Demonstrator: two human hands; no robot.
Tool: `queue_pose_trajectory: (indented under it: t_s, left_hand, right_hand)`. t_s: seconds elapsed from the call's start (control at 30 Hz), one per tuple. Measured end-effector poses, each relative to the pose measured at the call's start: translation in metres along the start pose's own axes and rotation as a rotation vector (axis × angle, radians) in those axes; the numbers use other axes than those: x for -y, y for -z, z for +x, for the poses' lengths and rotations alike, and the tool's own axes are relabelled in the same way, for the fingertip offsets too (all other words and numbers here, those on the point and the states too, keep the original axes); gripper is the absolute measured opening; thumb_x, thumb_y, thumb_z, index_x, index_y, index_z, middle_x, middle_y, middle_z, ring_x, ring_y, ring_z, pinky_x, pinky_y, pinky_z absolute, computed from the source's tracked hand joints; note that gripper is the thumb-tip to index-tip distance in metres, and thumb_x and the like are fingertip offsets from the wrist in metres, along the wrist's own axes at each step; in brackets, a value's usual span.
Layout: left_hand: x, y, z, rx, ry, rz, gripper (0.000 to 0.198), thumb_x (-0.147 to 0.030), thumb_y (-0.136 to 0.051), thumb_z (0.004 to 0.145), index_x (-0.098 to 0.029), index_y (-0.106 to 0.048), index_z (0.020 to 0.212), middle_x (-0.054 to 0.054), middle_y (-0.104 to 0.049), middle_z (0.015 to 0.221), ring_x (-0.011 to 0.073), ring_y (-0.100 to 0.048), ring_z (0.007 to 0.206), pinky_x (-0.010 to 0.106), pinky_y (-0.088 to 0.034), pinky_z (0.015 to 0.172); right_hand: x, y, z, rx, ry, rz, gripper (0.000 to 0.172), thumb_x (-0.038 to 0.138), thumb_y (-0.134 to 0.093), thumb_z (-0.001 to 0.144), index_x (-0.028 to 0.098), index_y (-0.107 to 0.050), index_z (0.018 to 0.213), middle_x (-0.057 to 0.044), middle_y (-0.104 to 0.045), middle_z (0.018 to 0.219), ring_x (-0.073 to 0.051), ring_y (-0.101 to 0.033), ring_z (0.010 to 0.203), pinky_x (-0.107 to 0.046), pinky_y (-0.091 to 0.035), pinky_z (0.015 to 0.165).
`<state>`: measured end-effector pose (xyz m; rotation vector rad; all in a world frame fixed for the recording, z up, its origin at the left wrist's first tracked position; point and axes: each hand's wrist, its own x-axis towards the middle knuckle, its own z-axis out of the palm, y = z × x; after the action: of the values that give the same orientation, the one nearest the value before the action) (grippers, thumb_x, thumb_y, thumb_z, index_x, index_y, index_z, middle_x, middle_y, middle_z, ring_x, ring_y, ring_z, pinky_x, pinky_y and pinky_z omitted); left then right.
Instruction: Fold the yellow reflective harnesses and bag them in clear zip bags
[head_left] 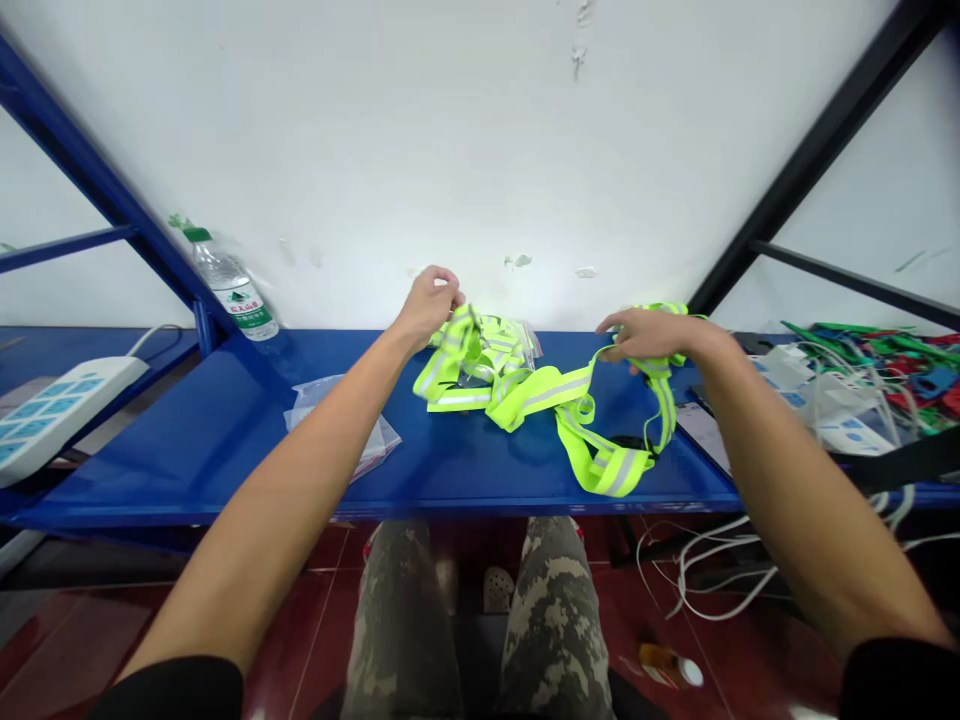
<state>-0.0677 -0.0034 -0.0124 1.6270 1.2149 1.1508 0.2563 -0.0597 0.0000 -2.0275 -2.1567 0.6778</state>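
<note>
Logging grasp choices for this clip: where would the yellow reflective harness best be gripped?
Likely the reflective harness at its front loop, pinched from above on the near side: it lies flat by the shelf edge, clear of the bunched middle.

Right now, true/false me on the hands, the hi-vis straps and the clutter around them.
1. The left hand pinches one end of the neon yellow reflective vest. True.
2. The right hand lies flat on the bare blue shelf. False: it grips a strap of the same vest.
3. The water bottle has a red cap. False: the cap is green; the bottle sits at the back left.
4. Loose white cables hang below the shelf on the right. True.
</note>
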Motion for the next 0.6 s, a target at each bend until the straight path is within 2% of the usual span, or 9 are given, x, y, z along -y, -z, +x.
queue_pose_trajectory:
  t_s: [0.1, 0.17, 0.23, 0.3, 0.37, 0.4, 0.47, 0.53, 0.6]
  left_hand:
    - [0.0, 0.002, -0.001, -0.017, 0.074, -0.149, 0.014, -0.015, -0.052, 0.084, -0.023, -0.043, 0.091, -0.008, -0.047, 0.064, 0.0065, -0.046, 0.047, 0.029, -0.055, 0.064]
    - [0.002, 0.003, -0.007, 0.059, 0.095, -0.04, 0.016, -0.02, -0.06, 0.081, -0.023, -0.047, 0.089, -0.006, -0.052, 0.065, 0.008, -0.05, 0.047, 0.029, -0.054, 0.06]
    - [0.003, 0.002, -0.018, 0.244, 0.072, 0.159, 0.02, -0.031, -0.069, 0.078, -0.022, -0.054, 0.086, -0.002, -0.058, 0.068, 0.0113, -0.056, 0.052, 0.028, -0.051, 0.057]
    - [0.005, -0.001, -0.03, 0.575, 0.075, 0.385, 0.031, -0.041, -0.078, 0.069, -0.021, -0.062, 0.085, 0.003, -0.066, 0.074, 0.0154, -0.061, 0.059, 0.028, -0.049, 0.056]
    - [0.009, -0.006, -0.04, 0.861, 0.136, 0.624, 0.046, -0.042, -0.086, 0.052, -0.021, -0.068, 0.089, 0.008, -0.071, 0.089, 0.0206, -0.065, 0.068, 0.03, -0.05, 0.058]
    - [0.011, -0.009, -0.044, 0.939, 0.175, 0.736, 0.056, -0.04, -0.089, 0.044, -0.021, -0.069, 0.094, 0.01, -0.072, 0.097, 0.0236, -0.067, 0.073, 0.031, -0.051, 0.06]
    - [0.016, -0.012, -0.047, 1.005, 0.204, 0.9, 0.074, -0.038, -0.089, 0.037, -0.021, -0.069, 0.106, 0.012, -0.069, 0.115, 0.0291, -0.068, 0.086, 0.035, -0.054, 0.068]
    - [0.018, -0.013, -0.047, 1.071, 0.16, 0.941, 0.082, -0.042, -0.086, 0.042, -0.022, -0.066, 0.119, 0.013, -0.064, 0.13, 0.0313, -0.066, 0.102, 0.036, -0.055, 0.079]
    - [0.017, -0.011, -0.046, 1.167, 0.119, 0.911, 0.08, -0.044, -0.082, 0.051, -0.023, -0.062, 0.125, 0.011, -0.062, 0.135, 0.0298, -0.063, 0.112, 0.035, -0.053, 0.087]
  right_hand:
    - [0.014, -0.026, 0.004, 0.032, 0.173, -0.143, 0.067, 0.014, -0.072, 0.066, 0.018, -0.062, 0.132, -0.015, -0.068, 0.127, -0.035, -0.068, 0.11, -0.046, -0.056, 0.094]
    - [0.031, -0.047, 0.0, 0.006, 0.351, -0.159, 0.071, 0.002, -0.063, 0.061, 0.019, -0.065, 0.13, -0.014, -0.061, 0.14, -0.036, -0.057, 0.13, -0.045, -0.048, 0.108]
    - [0.05, -0.068, -0.01, -0.044, 0.575, -0.109, 0.07, -0.003, -0.054, 0.061, 0.018, -0.066, 0.128, -0.013, -0.06, 0.14, -0.032, -0.053, 0.135, -0.045, -0.042, 0.115]
    - [0.069, -0.087, -0.021, -0.044, 0.719, -0.074, 0.066, -0.003, -0.051, 0.065, 0.018, -0.067, 0.125, -0.012, -0.061, 0.139, -0.03, -0.054, 0.133, -0.045, -0.042, 0.114]
    - [0.082, -0.105, -0.031, 0.048, 0.747, -0.078, 0.053, 0.007, -0.055, 0.075, 0.019, -0.066, 0.126, -0.011, -0.065, 0.134, -0.03, -0.061, 0.124, -0.044, -0.048, 0.106]
    - [0.085, -0.113, -0.035, 0.102, 0.74, -0.109, 0.049, 0.016, -0.061, 0.08, 0.018, -0.065, 0.129, -0.012, -0.065, 0.133, -0.031, -0.062, 0.122, -0.044, -0.05, 0.102]
    - [0.088, -0.128, -0.036, 0.157, 0.705, -0.216, 0.061, 0.038, -0.073, 0.078, 0.016, -0.061, 0.135, -0.016, -0.065, 0.133, -0.036, -0.063, 0.119, -0.046, -0.05, 0.1]
    - [0.085, -0.14, -0.031, 0.124, 0.657, -0.327, 0.069, 0.043, -0.076, 0.075, 0.014, -0.06, 0.136, -0.018, -0.065, 0.131, -0.038, -0.063, 0.118, -0.047, -0.05, 0.098]
    - [0.079, -0.145, -0.021, 0.06, 0.561, -0.406, 0.051, 0.029, -0.069, 0.081, 0.013, -0.065, 0.129, -0.019, -0.07, 0.12, -0.037, -0.066, 0.112, -0.044, -0.052, 0.091]
